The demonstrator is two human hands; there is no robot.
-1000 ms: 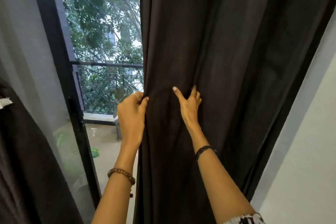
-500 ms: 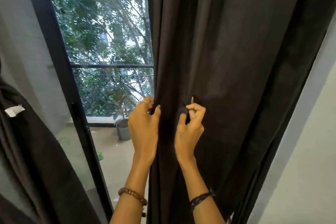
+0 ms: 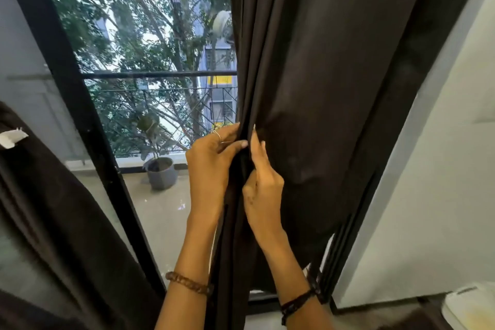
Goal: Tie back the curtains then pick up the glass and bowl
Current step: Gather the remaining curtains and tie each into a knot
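**Both hands gripping the right-hand curtain at its leading edge**

The dark brown curtain (image 3: 334, 88) hangs on the right of the glass door, gathered into vertical folds, its lower part bunched and lifted clear of the door track. Its left edge runs down the middle of the view.

The left hand (image 3: 211, 171) is on the window side of that edge. Its fingers are curled round the edge of the fabric, the thumb pressed against the fold near the top of the hand. A ring shows on 1 finger and a brown beaded bracelet (image 3: 187, 283) sits on the wrist.

The right hand (image 3: 263, 187) is just beside it, on the room side. Its fingers are curled and pinch a narrow fold of the same curtain, fingertips pointing up. A dark cord bracelet (image 3: 297, 300) sits on this wrist. The 2 hands are almost touching, with only the gathered fold between them.

A second dark curtain (image 3: 53, 222) hangs at the far left, with a small white tag (image 3: 12, 138) on it. Through the glass, a grey plant pot (image 3: 162, 173) stands on the balcony floor by the black railing (image 3: 160, 74). A white wall (image 3: 428, 196) borders the curtain on the right. Glass and bowl are out of sight.
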